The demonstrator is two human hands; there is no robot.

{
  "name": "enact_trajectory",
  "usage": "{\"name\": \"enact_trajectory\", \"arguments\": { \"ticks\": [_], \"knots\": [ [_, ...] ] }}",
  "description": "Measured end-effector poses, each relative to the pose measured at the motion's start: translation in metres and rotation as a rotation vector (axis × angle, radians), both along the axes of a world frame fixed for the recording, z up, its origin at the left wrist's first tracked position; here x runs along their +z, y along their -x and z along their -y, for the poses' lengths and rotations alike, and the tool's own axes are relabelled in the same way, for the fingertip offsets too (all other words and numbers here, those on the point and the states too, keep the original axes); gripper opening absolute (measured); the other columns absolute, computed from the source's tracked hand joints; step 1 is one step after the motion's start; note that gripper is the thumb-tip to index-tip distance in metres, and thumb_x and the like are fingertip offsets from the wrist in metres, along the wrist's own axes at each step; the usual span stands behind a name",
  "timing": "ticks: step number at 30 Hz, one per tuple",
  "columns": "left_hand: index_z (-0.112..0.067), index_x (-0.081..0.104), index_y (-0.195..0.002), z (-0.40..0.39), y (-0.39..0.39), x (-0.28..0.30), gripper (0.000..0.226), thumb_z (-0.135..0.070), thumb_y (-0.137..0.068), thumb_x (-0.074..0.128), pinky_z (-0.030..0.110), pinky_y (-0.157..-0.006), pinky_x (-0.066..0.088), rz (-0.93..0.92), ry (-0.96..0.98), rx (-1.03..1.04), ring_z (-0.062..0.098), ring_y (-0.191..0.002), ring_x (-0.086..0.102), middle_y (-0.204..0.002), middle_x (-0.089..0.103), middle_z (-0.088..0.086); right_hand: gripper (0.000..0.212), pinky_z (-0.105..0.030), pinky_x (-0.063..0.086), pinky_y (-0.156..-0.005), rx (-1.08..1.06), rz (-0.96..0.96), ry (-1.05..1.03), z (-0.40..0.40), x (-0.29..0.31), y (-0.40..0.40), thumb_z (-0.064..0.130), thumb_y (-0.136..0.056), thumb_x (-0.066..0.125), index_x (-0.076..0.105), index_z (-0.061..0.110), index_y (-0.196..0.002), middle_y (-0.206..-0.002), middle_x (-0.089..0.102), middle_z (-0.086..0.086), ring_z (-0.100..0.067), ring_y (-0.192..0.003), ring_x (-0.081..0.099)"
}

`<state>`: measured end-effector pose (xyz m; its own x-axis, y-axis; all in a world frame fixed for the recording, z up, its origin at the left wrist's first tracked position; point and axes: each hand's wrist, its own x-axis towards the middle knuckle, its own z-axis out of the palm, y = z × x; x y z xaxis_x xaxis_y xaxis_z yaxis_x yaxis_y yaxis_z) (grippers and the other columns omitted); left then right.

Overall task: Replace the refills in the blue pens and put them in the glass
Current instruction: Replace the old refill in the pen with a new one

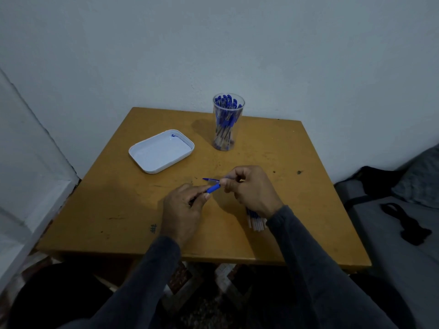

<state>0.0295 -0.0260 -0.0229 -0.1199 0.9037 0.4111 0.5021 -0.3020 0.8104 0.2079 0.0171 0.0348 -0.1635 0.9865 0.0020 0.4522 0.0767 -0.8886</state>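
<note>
My left hand pinches a blue pen near its blue grip, above the middle of the wooden table. My right hand is curled at the pen's tip end and pinches a thin blue-ended piece that points left; whether it is the cap or a refill I cannot tell. A clear glass with several blue pens upright in it stands at the table's back. A bundle of white refills lies on the table, partly hidden under my right wrist.
A white rectangular tray with a blue ink smear at its far corner lies at the back left. A wall runs close behind the table and on the left. A grey seat with a black strap stands to the right.
</note>
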Motion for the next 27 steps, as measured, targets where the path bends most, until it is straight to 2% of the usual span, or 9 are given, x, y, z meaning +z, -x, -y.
{"name": "enact_trajectory", "arguments": {
  "ticks": [3, 7, 9, 12, 16, 18, 20, 22, 27],
  "knots": [
    [-0.021, 0.074, -0.114, -0.001, 0.001, -0.002, 0.021, -0.016, -0.095, 0.067, 0.031, -0.076, 0.057, 0.105, 0.004, 0.079, 0.007, -0.087, 0.064, -0.094, 0.068, -0.011, 0.022, -0.021, 0.045, -0.048, -0.035, -0.095, 0.038, 0.000, 0.004, 0.008, 0.035, -0.097, 0.068, 0.071, 0.018, -0.112, -0.091, 0.070, -0.007, -0.010, -0.060, 0.060],
    [-0.015, 0.070, -0.121, -0.004, 0.004, -0.005, 0.025, -0.019, -0.098, 0.063, 0.040, -0.082, 0.061, 0.236, 0.041, 0.157, 0.011, -0.095, 0.068, -0.103, 0.072, 0.000, 0.022, -0.014, 0.042, -0.069, -0.106, 0.359, -0.045, -0.008, 0.001, 0.020, 0.030, -0.100, 0.062, 0.067, 0.020, -0.120, -0.109, 0.063, 0.005, -0.010, -0.098, 0.060],
    [-0.014, 0.068, -0.124, -0.004, 0.003, -0.005, 0.027, -0.017, -0.098, 0.063, 0.040, -0.083, 0.061, 0.238, 0.049, 0.155, 0.010, -0.096, 0.068, -0.104, 0.071, -0.001, 0.030, -0.025, 0.049, -0.085, -0.058, 0.517, -0.029, -0.011, -0.004, 0.030, 0.024, -0.099, 0.061, 0.066, 0.016, -0.127, -0.120, 0.058, -0.002, -0.017, -0.108, 0.057],
    [-0.016, 0.068, -0.126, -0.004, 0.003, -0.006, 0.028, -0.017, -0.098, 0.063, 0.042, -0.083, 0.061, 0.253, 0.066, 0.156, 0.012, -0.097, 0.067, -0.103, 0.071, -0.002, 0.030, -0.038, 0.053, -0.095, -0.036, 0.597, -0.051, -0.010, -0.014, 0.042, 0.028, -0.102, 0.055, 0.063, 0.014, -0.128, -0.125, 0.048, -0.006, -0.022, -0.105, 0.056],
    [-0.017, 0.069, -0.124, -0.005, 0.004, -0.006, 0.027, -0.016, -0.098, 0.063, 0.043, -0.083, 0.061, 0.252, 0.076, 0.134, 0.013, -0.096, 0.066, -0.102, 0.071, -0.003, 0.022, -0.039, 0.054, -0.084, -0.066, 0.682, -0.101, -0.010, -0.026, 0.050, 0.031, -0.104, 0.053, 0.059, 0.014, -0.117, -0.122, 0.044, -0.005, -0.020, -0.091, 0.055],
    [-0.019, 0.069, -0.124, -0.004, 0.004, -0.006, 0.027, -0.016, -0.098, 0.064, 0.042, -0.084, 0.061, 0.247, 0.074, 0.121, 0.013, -0.097, 0.066, -0.103, 0.070, -0.003, 0.013, -0.034, 0.053, -0.080, -0.083, 0.582, -0.111, -0.011, -0.025, 0.049, 0.026, -0.101, 0.058, 0.057, 0.016, -0.110, -0.114, 0.050, -0.003, -0.018, -0.090, 0.055],
    [-0.019, 0.071, -0.122, -0.003, 0.004, -0.004, 0.026, -0.014, -0.097, 0.065, 0.038, -0.084, 0.060, 0.224, 0.061, 0.110, 0.011, -0.097, 0.065, -0.104, 0.070, -0.006, 0.007, -0.027, 0.052, -0.072, -0.123, 0.358, -0.080, -0.009, -0.022, 0.045, 0.020, -0.097, 0.066, 0.060, 0.017, -0.101, -0.100, 0.060, 0.001, -0.016, -0.085, 0.058],
    [-0.019, 0.072, -0.121, -0.002, 0.004, -0.003, 0.028, -0.011, -0.094, 0.068, 0.032, -0.084, 0.058, 0.194, 0.040, 0.094, 0.008, -0.096, 0.064, -0.103, 0.070, -0.008, 0.005, -0.027, 0.054, -0.062, -0.177, 0.099, -0.019, -0.006, -0.019, 0.039, 0.017, -0.094, 0.070, 0.066, 0.020, -0.094, -0.091, 0.065, 0.001, -0.015, -0.080, 0.063],
    [-0.030, 0.071, -0.117, -0.002, 0.002, -0.002, 0.034, -0.007, -0.092, 0.070, 0.020, -0.080, 0.053, 0.179, 0.025, 0.051, 0.009, -0.092, 0.064, -0.097, 0.069, -0.015, 0.009, -0.033, 0.059, -0.055, -0.276, -0.450, 0.118, 0.001, -0.007, 0.023, 0.004, -0.097, 0.064, 0.068, 0.009, -0.104, -0.102, 0.070, -0.014, -0.012, -0.068, 0.068]
  ]
}}
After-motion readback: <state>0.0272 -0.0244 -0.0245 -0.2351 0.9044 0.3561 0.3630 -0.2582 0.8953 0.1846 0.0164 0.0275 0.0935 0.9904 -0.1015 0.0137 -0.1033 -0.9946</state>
